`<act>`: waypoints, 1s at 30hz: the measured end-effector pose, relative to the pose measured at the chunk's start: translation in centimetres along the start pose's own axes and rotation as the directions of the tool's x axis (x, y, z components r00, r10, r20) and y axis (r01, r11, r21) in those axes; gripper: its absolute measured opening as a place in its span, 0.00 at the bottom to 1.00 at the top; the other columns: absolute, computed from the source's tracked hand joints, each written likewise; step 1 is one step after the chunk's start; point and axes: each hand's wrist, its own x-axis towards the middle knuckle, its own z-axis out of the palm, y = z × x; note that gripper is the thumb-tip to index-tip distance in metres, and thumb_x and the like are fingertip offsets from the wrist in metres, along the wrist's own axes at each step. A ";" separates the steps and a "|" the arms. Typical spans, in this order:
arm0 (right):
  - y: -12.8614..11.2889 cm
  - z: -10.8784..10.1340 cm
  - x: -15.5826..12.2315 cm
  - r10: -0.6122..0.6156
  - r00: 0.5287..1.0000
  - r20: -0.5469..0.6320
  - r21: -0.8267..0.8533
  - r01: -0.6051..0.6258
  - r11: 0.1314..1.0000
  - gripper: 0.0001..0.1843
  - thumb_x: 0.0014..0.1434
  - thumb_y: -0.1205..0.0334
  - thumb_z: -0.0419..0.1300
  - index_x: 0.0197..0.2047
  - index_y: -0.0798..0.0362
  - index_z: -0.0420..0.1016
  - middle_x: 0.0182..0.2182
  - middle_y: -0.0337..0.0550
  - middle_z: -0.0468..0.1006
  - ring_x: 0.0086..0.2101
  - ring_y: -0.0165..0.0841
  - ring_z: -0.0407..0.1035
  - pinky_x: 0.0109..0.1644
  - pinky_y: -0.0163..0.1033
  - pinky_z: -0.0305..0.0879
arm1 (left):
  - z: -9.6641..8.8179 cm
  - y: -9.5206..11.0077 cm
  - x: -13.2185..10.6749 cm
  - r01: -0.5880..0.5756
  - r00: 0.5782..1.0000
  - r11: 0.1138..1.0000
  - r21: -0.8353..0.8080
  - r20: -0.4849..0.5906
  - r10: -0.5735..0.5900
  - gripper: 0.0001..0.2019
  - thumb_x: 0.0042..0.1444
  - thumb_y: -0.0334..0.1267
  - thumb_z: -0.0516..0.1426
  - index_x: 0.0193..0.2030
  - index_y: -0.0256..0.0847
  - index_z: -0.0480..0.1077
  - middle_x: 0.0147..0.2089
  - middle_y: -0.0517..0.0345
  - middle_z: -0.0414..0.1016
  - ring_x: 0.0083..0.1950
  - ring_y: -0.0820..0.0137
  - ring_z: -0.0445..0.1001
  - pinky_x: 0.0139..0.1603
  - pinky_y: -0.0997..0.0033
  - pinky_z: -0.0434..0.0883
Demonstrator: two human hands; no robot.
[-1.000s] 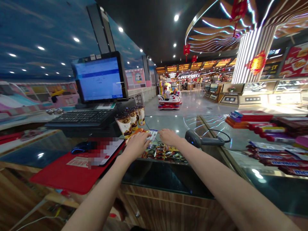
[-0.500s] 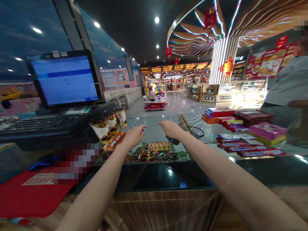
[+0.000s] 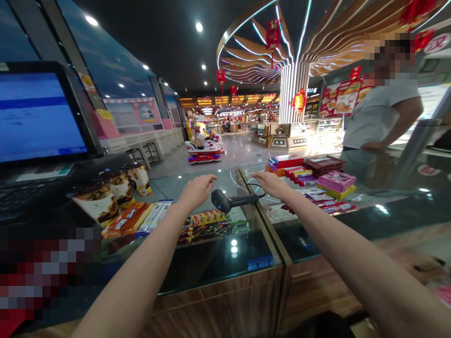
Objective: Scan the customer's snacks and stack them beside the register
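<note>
Head view: I read a glass tabletop (image 3: 218, 263) at a shop checkout, with a point-of-sale monitor (image 3: 38, 112) at left, stacked candy packs (image 3: 310, 176) at right, and a standing person (image 3: 380, 110) beyond. Paper snack cups (image 3: 120, 188) and flat snack packets (image 3: 155, 216) lie left of centre. The left hand (image 3: 196, 191) and right hand (image 3: 273, 184) are open, grasping nothing. A handheld barcode scanner (image 3: 232, 200) lies between them, held by neither; no item is in hand, and nothing obstructs the reach to it.
</note>
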 end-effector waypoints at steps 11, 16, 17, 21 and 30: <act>4.9 -3.1 -2.4 0.056 0.996 -0.071 0.097 -0.049 0.994 0.18 0.64 0.66 0.49 0.49 0.52 0.79 0.49 0.47 0.79 0.50 0.39 0.72 0.56 0.41 0.62 | 1.4 9.0 4.0 -0.216 0.975 0.975 0.059 -0.039 0.218 0.16 0.62 0.35 0.49 0.53 0.44 0.71 0.53 0.52 0.76 0.54 0.62 0.73 0.55 0.63 0.67; 5.9 -4.7 -2.1 0.180 0.976 -0.124 0.494 -0.097 0.864 0.16 0.59 0.66 0.52 0.44 0.53 0.80 0.44 0.44 0.81 0.47 0.37 0.72 0.55 0.43 0.63 | 2.8 13.1 5.0 -0.283 0.959 0.959 0.035 -0.010 0.283 0.15 0.60 0.33 0.51 0.51 0.43 0.73 0.51 0.51 0.76 0.53 0.60 0.73 0.54 0.61 0.67; 6.1 -4.8 -2.1 0.240 0.963 -0.119 0.583 -0.127 0.802 0.16 0.57 0.66 0.53 0.43 0.52 0.80 0.43 0.44 0.81 0.46 0.37 0.73 0.53 0.44 0.64 | 3.1 13.9 5.1 -0.293 0.956 0.956 0.027 0.001 0.293 0.15 0.60 0.33 0.51 0.50 0.43 0.74 0.51 0.51 0.77 0.53 0.60 0.73 0.54 0.61 0.67; 7.0 -4.2 -1.9 0.454 0.890 -0.046 0.881 -0.178 0.439 0.14 0.55 0.65 0.53 0.39 0.51 0.79 0.40 0.44 0.82 0.42 0.35 0.74 0.45 0.41 0.67 | 4.6 16.7 5.4 -0.352 0.935 0.934 -0.066 0.019 0.354 0.14 0.59 0.35 0.53 0.50 0.44 0.74 0.50 0.51 0.77 0.52 0.59 0.73 0.53 0.59 0.68; 9.9 -1.8 -1.5 0.637 0.747 -0.192 0.981 0.149 0.122 0.07 0.53 0.65 0.56 0.33 0.51 0.76 0.31 0.42 0.81 0.36 0.32 0.76 0.40 0.37 0.70 | 7.8 18.6 5.5 -0.502 0.845 0.797 -0.335 0.002 0.534 0.13 0.53 0.36 0.60 0.46 0.46 0.74 0.46 0.58 0.78 0.49 0.64 0.73 0.52 0.65 0.67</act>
